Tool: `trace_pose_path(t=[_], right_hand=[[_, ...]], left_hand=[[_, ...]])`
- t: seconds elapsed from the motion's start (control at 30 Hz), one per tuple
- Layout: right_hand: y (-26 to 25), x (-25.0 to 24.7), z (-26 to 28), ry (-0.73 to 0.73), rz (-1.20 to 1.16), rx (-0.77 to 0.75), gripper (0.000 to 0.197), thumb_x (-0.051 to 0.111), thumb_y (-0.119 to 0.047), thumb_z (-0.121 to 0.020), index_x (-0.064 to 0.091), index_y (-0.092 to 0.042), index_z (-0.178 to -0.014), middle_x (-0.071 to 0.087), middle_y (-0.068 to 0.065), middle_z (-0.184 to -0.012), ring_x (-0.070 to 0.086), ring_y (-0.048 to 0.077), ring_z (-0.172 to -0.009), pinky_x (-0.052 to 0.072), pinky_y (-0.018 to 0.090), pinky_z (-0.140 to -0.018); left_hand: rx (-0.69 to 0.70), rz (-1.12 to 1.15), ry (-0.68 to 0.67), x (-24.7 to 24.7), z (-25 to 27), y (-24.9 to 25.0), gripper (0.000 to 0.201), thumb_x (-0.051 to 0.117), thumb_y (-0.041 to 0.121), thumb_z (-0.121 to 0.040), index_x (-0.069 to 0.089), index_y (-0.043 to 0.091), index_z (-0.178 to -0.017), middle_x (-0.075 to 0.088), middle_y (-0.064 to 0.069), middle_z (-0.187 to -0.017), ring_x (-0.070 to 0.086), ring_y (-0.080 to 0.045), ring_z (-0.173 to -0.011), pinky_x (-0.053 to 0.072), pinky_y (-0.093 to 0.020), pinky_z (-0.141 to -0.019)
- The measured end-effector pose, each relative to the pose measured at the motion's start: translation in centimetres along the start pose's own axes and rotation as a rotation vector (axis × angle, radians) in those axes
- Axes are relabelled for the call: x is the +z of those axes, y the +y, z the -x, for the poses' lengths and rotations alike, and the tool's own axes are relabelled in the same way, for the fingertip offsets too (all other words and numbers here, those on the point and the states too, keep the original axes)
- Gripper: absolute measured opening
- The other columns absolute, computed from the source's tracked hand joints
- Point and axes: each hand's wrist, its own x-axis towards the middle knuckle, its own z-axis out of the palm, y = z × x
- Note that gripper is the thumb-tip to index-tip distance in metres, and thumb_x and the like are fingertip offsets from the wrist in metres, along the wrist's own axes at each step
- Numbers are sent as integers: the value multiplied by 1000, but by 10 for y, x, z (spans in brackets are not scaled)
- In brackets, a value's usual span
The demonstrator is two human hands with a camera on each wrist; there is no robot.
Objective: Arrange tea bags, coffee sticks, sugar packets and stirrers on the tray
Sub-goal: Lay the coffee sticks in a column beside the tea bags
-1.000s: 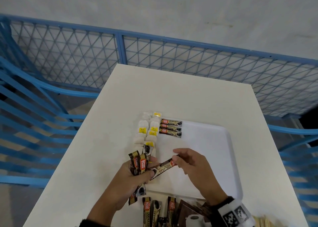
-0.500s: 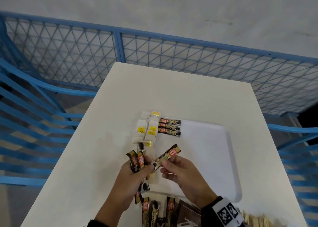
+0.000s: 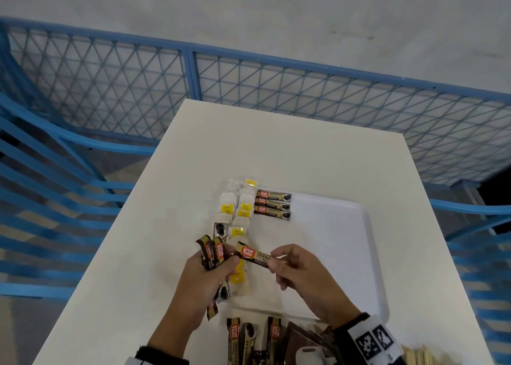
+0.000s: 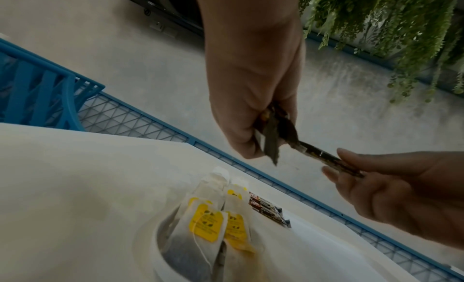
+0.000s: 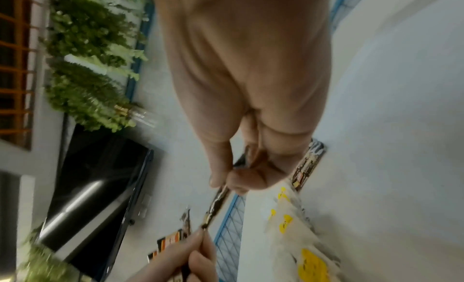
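Observation:
In the head view my left hand (image 3: 225, 258) grips a bunch of brown coffee sticks (image 3: 211, 251) above the tray's near left corner. My right hand (image 3: 273, 260) pinches one coffee stick (image 3: 253, 254) by its right end and holds it level. That stick's left end meets my left fingers (image 5: 193, 250). On the white tray (image 3: 331, 254), three coffee sticks (image 3: 272, 205) lie stacked at the far left. A column of tea bags (image 3: 239, 212) with yellow tags runs along its left edge. The left wrist view shows the tea bags (image 4: 208, 223) below both hands.
Several loose coffee sticks (image 3: 249, 339) and dark brown packets (image 3: 298, 337) lie at the table's near edge. Wooden stirrers (image 3: 423, 356) show at the bottom right. A blue mesh fence (image 3: 304, 93) borders the white table (image 3: 276, 149) behind and on both sides.
The single coffee stick went from slanting up to the right to lying level. My right hand shifted its pinch to the stick's right end. My left hand kept its bunch.

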Motion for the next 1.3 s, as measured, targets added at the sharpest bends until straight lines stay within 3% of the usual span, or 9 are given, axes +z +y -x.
trace_pose_path(t=[0.13, 0.27, 0.43, 0.6, 0.73, 0.87, 1.03, 1.13, 1.3], right_hand=[[3, -6, -6, 40, -387, 33, 17, 54, 2, -88, 62, 6, -101, 65, 11, -81, 63, 14, -68, 55, 19, -66], [4, -17, -22, 196, -496, 10, 20, 48, 7, -90, 60, 9, -106, 66, 16, -91, 65, 21, -75, 57, 18, -67], [5, -35, -61, 464, -138, 51, 21, 61, 2, -85, 53, -1, -104, 65, 12, -81, 60, 18, -66, 52, 22, -59], [17, -42, -98, 530, 34, 103, 33, 73, -5, -77, 49, -6, -99, 64, 8, -77, 59, 17, -64, 47, 23, -60], [22, -41, -113, 593, 75, 110, 36, 75, -8, -75, 47, -8, -98, 63, 8, -73, 58, 19, -64, 54, 33, -73], [23, -40, -122, 643, 185, 124, 35, 75, -14, -74, 47, -12, -94, 64, 12, -82, 57, 22, -70, 53, 40, -80], [21, -39, -125, 645, 295, 121, 33, 72, -18, -78, 46, -12, -95, 54, 7, -93, 51, 22, -84, 41, 28, -68], [20, -38, -122, 640, 321, 93, 29, 69, -17, -81, 46, -11, -99, 54, 6, -89, 50, 21, -81, 36, 22, -54], [16, -28, -107, 598, 330, -14, 26, 64, -17, -86, 50, -8, -105, 52, -4, -71, 51, 12, -67, 38, 18, -55]], left_hand=[[-1, 42, 26, -1, 0, -2, 10, 60, -4, -85, 64, 4, -80, 54, -7, -60, 49, -18, -58, 44, -27, -61], [2, 76, 26, -4, -1, -4, 4, 62, 3, -85, 64, 3, -82, 57, -4, -57, 51, -17, -58, 44, -27, -62], [-18, 97, 43, -9, -1, -6, 15, 62, 19, -86, 64, 5, -89, 60, 1, -56, 55, -13, -57, 44, -28, -64], [-68, 151, 108, -14, -3, -8, 19, 58, 27, -87, 62, 10, -91, 54, -4, -61, 50, -18, -62, 43, -32, -59], [-72, 207, 134, -18, -5, -9, 19, 50, 29, -92, 58, 12, -93, 48, 4, -47, 41, -18, -57, 35, -32, -54], [-81, 284, 125, -16, -6, -8, 38, 50, 44, -77, 56, 12, -97, 44, 4, -52, 41, -15, -55, 35, -30, -55], [-131, 371, 71, -11, -6, -4, 44, 51, 46, -74, 56, 10, -98, 46, 0, -57, 47, -15, -56, 40, -30, -58], [-178, 415, 49, -9, -8, -2, 40, 53, 43, -79, 56, 9, -99, 50, -1, -57, 51, -14, -51, 41, -31, -59], [-247, 498, 4, -2, -9, -2, 12, 54, 19, -89, 53, 7, -93, 54, -6, -59, 55, -18, -52, 42, -33, -59]])
